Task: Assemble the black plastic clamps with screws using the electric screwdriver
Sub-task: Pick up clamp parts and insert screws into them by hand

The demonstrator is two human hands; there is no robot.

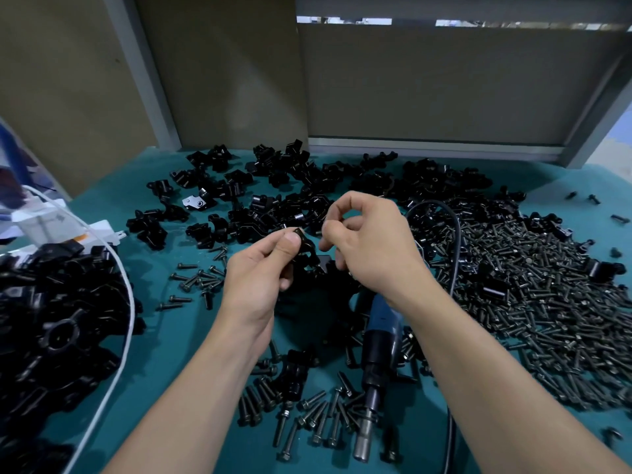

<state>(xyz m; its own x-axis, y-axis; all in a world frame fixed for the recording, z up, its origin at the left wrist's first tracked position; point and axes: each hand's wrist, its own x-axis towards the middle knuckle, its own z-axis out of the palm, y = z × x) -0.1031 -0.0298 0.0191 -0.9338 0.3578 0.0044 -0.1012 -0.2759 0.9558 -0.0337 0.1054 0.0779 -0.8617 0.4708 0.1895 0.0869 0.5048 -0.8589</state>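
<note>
The left hand (254,275) is pinching a black clamp (303,241) above the surface (171,340) while the right hand (371,244) is curling its fingers just beside it, possibly around a screw I cannot make out; seating that screw, then lifting the electric screwdriver (376,350) lying beneath, is looking next.

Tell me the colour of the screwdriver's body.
The screwdriver is blue at the rear, black toward the front, with a silver metal tip. Head view, the only one.
</note>
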